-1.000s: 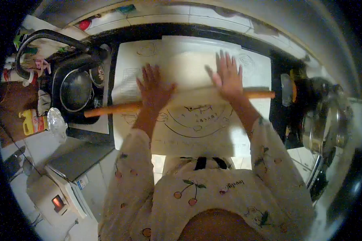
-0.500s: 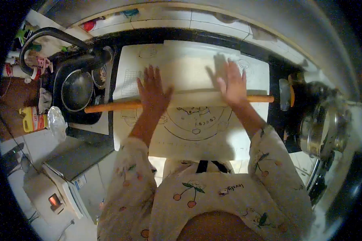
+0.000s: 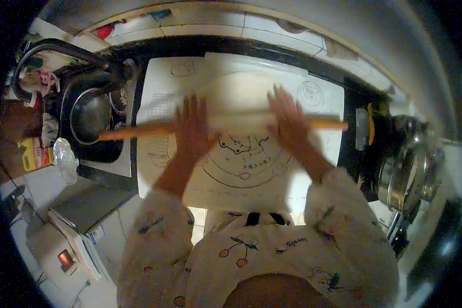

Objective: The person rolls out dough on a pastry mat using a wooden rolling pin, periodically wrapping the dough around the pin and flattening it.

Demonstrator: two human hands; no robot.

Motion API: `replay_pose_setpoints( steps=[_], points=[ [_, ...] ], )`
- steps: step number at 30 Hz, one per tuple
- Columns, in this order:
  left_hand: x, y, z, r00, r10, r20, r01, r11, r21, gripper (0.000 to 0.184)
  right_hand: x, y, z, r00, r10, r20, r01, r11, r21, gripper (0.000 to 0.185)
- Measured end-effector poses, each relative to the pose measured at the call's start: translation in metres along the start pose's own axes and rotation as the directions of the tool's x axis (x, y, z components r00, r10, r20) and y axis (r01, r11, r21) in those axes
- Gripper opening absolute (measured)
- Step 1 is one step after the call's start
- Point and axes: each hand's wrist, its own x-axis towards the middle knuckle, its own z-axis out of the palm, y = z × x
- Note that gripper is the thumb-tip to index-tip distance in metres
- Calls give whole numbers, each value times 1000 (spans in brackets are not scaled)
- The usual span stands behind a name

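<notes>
Two bare hands, both blurred, lie palm-down on a long, thin, orange-brown wooden rolling pin (image 3: 138, 131) running left to right across the work area. Left hand (image 3: 191, 126): fingers straight, pointing to the far side, not curled round the pin. Right hand (image 3: 289, 123): same flat pose, fingers slightly spread, also just resting on top. So both hands open, no closed grasp. Pin ends stick out past each hand, left end reaching over the sink side. A pale, flat, rounded sheet of dough (image 3: 236, 91) lies at the far middle, beyond and up against the pin; pin's middle looks pale too, cannot tell if dough wraps it. Under everything: a white mat with black line drawings (image 3: 241, 197), drawings showing most on the near side. Left: a dark sink with a grey rim (image 3: 122, 158), a round dark pan (image 3: 91, 115) in it, a black curved faucet (image 3: 54, 45) above. Near left of sink: crumpled silver foil (image 3: 65, 160), beside a yellow plastic jug with a red label (image 3: 30, 155). Right: shiny round steel pots (image 3: 403, 174).
</notes>
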Motion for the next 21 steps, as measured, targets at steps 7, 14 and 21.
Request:
replay_pose_setpoints(
  steps=[7, 14, 21],
  points=[
    [16, -11, 6, 1000, -21, 21, 19, 996, 91, 92, 10, 9, 3, 987, -61, -146, 73, 995, 74, 75],
    [-17, 3, -8, 996, -46, 77, 44, 999, 32, 98, -30, -3, 7, 1000, 11, -24, -9, 997, 76, 73],
    [-172, 56, -34, 986, -75, 152, 95, 986, -136, 92, -151, -28, -2, 995, 7, 100, -36, 956, 291, 62]
  ],
)
